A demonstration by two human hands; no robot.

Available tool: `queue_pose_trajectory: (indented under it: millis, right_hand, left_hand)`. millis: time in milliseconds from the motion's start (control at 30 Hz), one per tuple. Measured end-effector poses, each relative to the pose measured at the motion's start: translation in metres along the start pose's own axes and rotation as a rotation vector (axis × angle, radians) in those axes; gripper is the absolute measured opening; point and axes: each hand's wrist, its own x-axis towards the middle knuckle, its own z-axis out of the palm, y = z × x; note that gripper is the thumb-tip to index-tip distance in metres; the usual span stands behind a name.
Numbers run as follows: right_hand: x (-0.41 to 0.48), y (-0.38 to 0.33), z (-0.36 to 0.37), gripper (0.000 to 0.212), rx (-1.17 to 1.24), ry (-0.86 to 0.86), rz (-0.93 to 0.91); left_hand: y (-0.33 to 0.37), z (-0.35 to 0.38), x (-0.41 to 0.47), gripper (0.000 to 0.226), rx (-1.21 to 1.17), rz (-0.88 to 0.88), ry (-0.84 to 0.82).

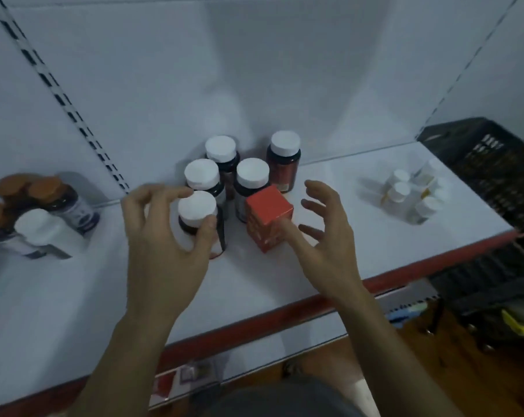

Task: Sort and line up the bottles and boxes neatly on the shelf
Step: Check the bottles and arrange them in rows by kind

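On the shelf (285, 275), the white-capped bottles (252, 176) behind the red box (268, 216) are bunched, not yet lined up. The front bottle (197, 216), just left of the box, is clasped by the left hand (164, 242); the box is touched by the spread-fingered right hand (324, 236).

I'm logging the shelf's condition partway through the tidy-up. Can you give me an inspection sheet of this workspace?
Surface: white shelf with a red front edge.
Job's things: five white-capped dark bottles clustered mid-shelf; red box upright beside them; orange-capped bottles and a white bottle at left; small white bottles at right.
Clutter: blurred items on the lower shelf.
Fingers: left hand grips the front bottle; right hand spread open, thumb against the red box.
Cables: nothing seen.
Surroundings: white back panel; black crate at right.
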Motion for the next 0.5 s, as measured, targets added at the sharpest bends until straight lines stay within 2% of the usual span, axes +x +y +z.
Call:
queue_pose_trajectory:
  millis: [67,100,200,267,333,433,500]
  right_hand:
    - [0.010,0.016,-0.018,0.037,0.012,-0.001,-0.023]
    - [0.016,0.025,-0.028,0.025,-0.017,-0.013,-0.028]
    - [0.036,0.050,-0.061,0.028,-0.173,-0.144,-0.033]
    - [0.041,0.062,-0.084,0.021,-0.230,-0.278,-0.003]
    - [0.040,0.073,-0.105,0.012,-0.212,-0.313,0.004]
    - [0.035,0.086,-0.132,0.008,-0.262,-0.190,-0.052]
    - [0.028,0.095,-0.147,0.009,-0.300,-0.011,-0.090]
  left_hand:
    - [0.020,0.008,-0.006,0.022,0.067,0.090,0.081]
    - [0.033,0.011,-0.008,0.017,0.066,0.111,0.065]
    - [0.079,0.027,-0.011,0.010,0.017,0.141,-0.045]
    - [0.106,0.041,-0.007,0.013,-0.013,0.198,-0.074]
    - [0.126,0.064,0.000,0.012,-0.091,0.233,-0.124]
    - [0.149,0.116,0.012,0.013,-0.134,0.249,-0.320]
    - [0.158,0.158,0.018,0.018,-0.080,0.307,-0.460]
